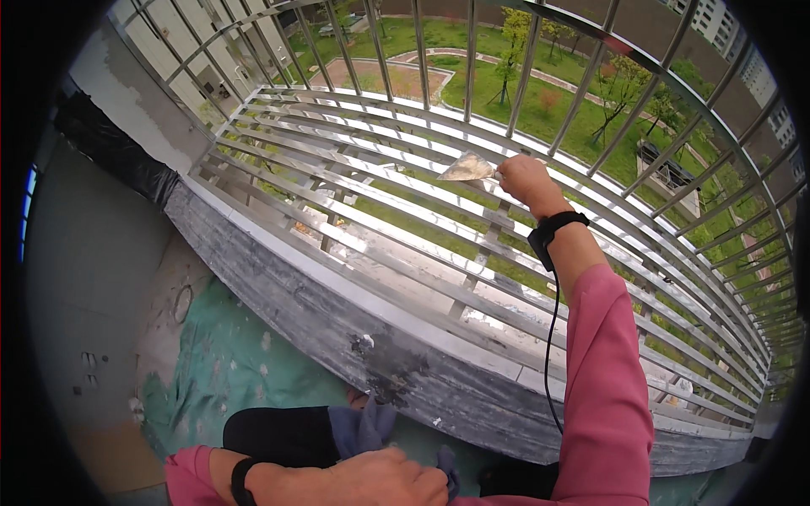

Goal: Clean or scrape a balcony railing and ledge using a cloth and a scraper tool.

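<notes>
My right hand [530,182] is closed around the handle of a putty knife [469,167], held out over the metal slats [405,196] of a window cage. The blade points left and carries pale residue. A black band with a dark device [544,243] sits on my right wrist, and a black cable hangs from it. Low in the view, my left hand [386,475] has curled fingers around a blue-grey cloth [362,427], part of which shows above the hand and part to its right. The hand hides the rest of the cloth.
A grey-coated sill [285,291] with a damp dark patch crosses in front of me. Upright metal bars [471,63] rise beyond the slats. Green sheeting [253,354] with pale spots covers the floor. Black plastic [114,148] wraps a post or frame at left. Lawn and trees lie far below.
</notes>
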Available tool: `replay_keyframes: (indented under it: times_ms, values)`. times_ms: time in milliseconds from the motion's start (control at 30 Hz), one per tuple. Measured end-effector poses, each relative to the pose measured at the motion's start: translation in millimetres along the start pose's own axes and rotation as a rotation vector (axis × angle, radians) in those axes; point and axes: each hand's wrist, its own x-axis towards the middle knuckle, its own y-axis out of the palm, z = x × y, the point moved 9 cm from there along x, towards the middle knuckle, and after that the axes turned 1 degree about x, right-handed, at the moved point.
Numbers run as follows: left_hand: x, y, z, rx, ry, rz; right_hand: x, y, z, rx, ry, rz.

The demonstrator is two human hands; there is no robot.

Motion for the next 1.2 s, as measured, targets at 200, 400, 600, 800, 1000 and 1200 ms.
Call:
replay_keyframes:
  times_ms: [200,400,600,800,1000,1200]
  values:
    - [-0.5,2.1,1.2,-0.084,0.007,0.056,-54.2,-17.7,-6.2,0.036,-0.023,0.088]
    - [-9.4,-1.3,-3.1,-0.043,0.045,-0.032,-124.9,-32.2,-40.0,0.004,-0.031,0.163]
    - [-12.7,-1.6,-9.3,-0.038,0.043,-0.083,-108.3,-40.9,-23.3,0.074,-0.081,0.094]
    - [-8.0,1.2,-15.4,-0.037,0.065,-0.05,-77.1,-37.0,-9.7,0.054,-0.097,0.053]
    - [7.0,2.9,-27.0,-0.071,0.105,0.006,-65.8,-16.1,-3.7,0.007,-0.033,0.05]
    - [22.3,13.7,-30.7,-0.019,0.106,0.071,-54.3,-5.2,8.7,0.056,-0.013,0.02]
